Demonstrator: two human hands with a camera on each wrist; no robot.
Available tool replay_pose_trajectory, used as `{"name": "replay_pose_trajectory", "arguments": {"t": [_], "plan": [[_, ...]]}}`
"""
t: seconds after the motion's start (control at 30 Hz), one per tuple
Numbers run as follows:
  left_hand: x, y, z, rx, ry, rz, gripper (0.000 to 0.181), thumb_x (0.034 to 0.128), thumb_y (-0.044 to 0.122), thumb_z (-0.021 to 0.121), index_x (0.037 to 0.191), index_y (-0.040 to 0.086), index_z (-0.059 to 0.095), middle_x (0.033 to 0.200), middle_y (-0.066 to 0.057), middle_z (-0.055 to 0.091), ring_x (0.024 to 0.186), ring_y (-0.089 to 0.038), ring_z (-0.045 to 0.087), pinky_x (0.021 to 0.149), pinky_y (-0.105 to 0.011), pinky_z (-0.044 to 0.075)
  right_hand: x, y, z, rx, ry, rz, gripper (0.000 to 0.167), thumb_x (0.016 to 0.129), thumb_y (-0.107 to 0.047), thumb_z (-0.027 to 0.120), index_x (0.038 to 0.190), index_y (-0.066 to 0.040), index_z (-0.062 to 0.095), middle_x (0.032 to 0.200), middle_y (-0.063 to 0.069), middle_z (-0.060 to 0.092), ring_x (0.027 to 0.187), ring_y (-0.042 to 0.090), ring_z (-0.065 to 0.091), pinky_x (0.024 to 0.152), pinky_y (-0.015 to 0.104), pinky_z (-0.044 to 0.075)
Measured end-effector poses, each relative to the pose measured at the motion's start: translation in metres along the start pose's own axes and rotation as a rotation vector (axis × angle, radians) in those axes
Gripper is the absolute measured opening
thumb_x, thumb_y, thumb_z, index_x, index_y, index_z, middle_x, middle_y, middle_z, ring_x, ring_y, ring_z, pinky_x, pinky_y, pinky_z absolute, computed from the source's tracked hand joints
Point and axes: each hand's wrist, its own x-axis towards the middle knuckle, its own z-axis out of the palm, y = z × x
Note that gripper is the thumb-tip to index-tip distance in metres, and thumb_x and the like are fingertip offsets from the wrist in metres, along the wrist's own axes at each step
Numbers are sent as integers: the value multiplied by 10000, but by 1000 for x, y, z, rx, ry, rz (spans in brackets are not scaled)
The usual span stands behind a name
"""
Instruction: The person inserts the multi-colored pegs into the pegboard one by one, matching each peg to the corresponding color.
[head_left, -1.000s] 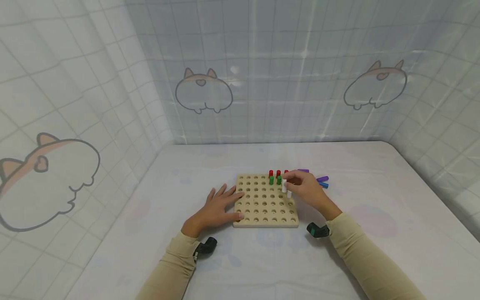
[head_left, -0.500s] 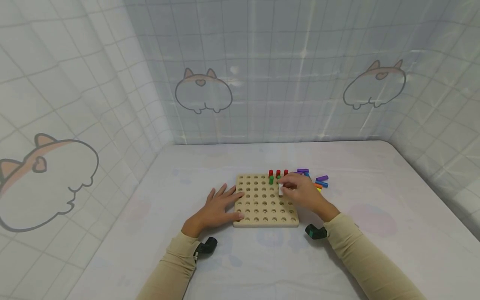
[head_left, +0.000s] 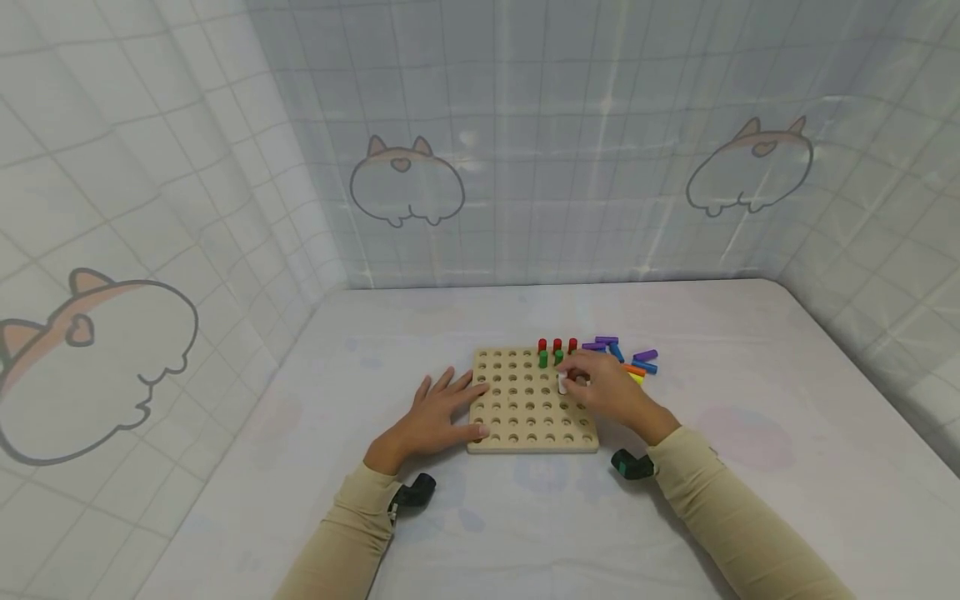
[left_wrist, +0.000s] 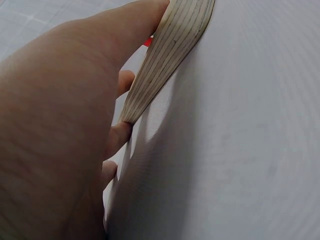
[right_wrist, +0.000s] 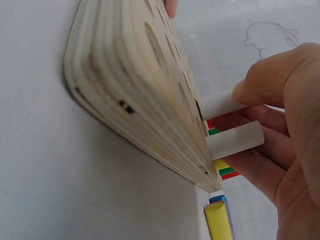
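One white peg [head_left: 562,382] pinched in R hand [head_left: 611,387], base down at the board [head_left: 521,398]; 2nd white peg [right_wrist: 236,140] upright just beside. L hand [head_left: 431,419] spread on L edge. Red pegs [head_left: 557,344], green pegs [head_left: 543,359] upright behind; loose pegs [head_left: 644,367] off R.

the right hand [right_wrist: 300,142] pinches a white peg [right_wrist: 218,104], thumb tip against its free end, its lower end at a hole in the wooden board [right_wrist: 110,60]. a second white peg [right_wrist: 235,140] stands in the board just beside the first, nearer the board's layered edge. coloured pieces [right_wrist: 227,171] in red, green and yellow show past the pegs; whether they stand in the board cannot be told. a yellow peg [right_wrist: 218,221] and a blue peg [right_wrist: 218,198] lie just off the board's corner. a fingertip [right_wrist: 171,7] shows over its far side.
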Motion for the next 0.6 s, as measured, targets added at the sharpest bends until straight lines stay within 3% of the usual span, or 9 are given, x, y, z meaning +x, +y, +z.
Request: {"name": "replay_pose_trajectory", "arguments": {"t": [0.3, 0.47, 0.6], "plan": [[-1, 0, -1, 4, 2, -4, 795, 904, 716, 539, 1572, 321, 363, 1645, -30, 236, 1529, -329, 30, 1164, -620, -49, -2, -1, -2, -41, -19, -1, 121, 924, -129, 732, 1041, -99, 735, 919, -70, 658, 816, 119, 583, 725, 330, 527], [-1, -1, 0, -1, 8, 3, 797, 905, 720, 535, 1570, 313, 370, 1643, -40, 245, 1529, -338, 39, 1160, -630, -45, -6, 3, -7, 31, 47, -36, 133, 915, -84, 727, 1045, -67, 742, 977, -26, 705, 873, 122, 670, 809, 378, 576], [-2, -1, 0, 2, 2, 1, 803, 901, 733, 524, 1574, 329, 355, 1646, -27, 232, 1530, -327, 27, 1162, -623, -49, -10, 8, -16, 52, 112, -17, 136, 916, -60, 730, 1051, -42, 738, 990, 9, 718, 877, 136, 686, 793, 338, 580]]}}
